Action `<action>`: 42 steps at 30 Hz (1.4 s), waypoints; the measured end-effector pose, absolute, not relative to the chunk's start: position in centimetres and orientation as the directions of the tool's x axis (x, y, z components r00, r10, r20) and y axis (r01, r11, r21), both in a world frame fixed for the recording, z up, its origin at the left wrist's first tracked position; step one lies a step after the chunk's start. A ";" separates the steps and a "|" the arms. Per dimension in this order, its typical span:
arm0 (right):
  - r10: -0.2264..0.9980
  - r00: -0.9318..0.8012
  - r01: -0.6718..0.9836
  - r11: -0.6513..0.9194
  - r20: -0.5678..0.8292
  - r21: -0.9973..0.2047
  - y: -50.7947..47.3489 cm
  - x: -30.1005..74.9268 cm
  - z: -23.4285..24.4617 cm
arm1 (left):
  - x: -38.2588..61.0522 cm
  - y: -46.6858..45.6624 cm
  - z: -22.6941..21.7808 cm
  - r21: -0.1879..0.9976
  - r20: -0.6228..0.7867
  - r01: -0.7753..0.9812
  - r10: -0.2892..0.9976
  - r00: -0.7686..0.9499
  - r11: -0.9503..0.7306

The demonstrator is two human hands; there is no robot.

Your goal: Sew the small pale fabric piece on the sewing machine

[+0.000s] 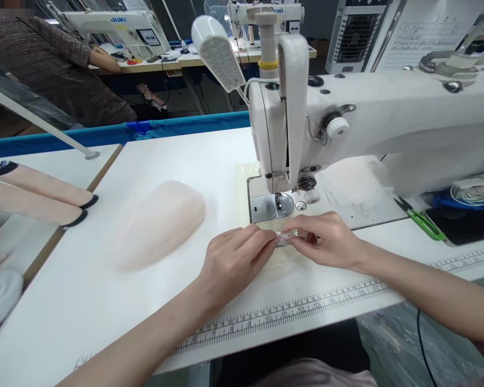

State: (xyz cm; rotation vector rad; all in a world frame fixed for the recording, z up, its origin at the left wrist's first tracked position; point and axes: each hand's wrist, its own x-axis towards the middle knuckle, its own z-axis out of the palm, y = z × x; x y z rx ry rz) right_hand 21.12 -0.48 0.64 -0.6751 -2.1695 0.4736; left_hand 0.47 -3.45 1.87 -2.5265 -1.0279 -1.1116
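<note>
My left hand point(240, 255) is closed, its thumb and fingers pinching the left end of a small clear, shiny strip point(284, 235). On the other side, my right hand point(326, 239) pinches the same strip between thumb and fingers. Both hands meet just in front of the needle plate point(266, 207) of a white sewing machine point(282, 118). The presser foot point(280, 203) stands right behind the strip. Whether the strip is film or thin tape I cannot tell. A pale beige, sheer fabric piece point(165, 223) lies flat on the table to the left of my left hand.
Green-handled snips point(423, 220) lie at the right. White sheer fabric point(357, 180) is under the machine arm. Two beige rolls with dark ends point(36, 193) lie at the left. A printed ruler point(282, 320) runs along the table's front edge. A person point(56, 70) sits at another machine behind.
</note>
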 end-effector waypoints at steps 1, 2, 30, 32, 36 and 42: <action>0.601 -0.541 0.303 0.791 0.588 -0.531 -0.5 21.1 0.7 | 0.5 -3.4 1.8 0.089 0.716 0.660 0.508 0.478 -0.746; 0.596 -0.542 0.297 0.795 0.592 -0.529 -0.5 21.1 0.7 | 0.4 -3.4 1.8 0.085 0.719 0.656 0.502 0.481 -0.750; 0.586 -0.798 0.274 0.558 0.139 -0.784 -2.3 23.2 7.7 | 1.4 -5.5 5.7 0.939 -0.136 0.334 0.813 0.566 -0.076; 0.621 -0.775 0.373 0.298 -0.118 -0.878 -1.7 23.1 8.0 | 1.6 -5.4 5.6 0.915 -0.185 0.399 0.824 0.535 -0.053; 0.777 -0.621 0.502 0.297 -0.100 -0.812 0.3 21.8 5.3 | 1.9 -4.2 3.0 0.582 0.077 0.730 0.918 0.390 -0.359; 0.846 -0.512 0.634 0.487 0.147 -0.601 1.7 20.6 1.6 | 1.4 -3.1 0.3 0.165 0.417 0.810 0.784 0.459 -0.563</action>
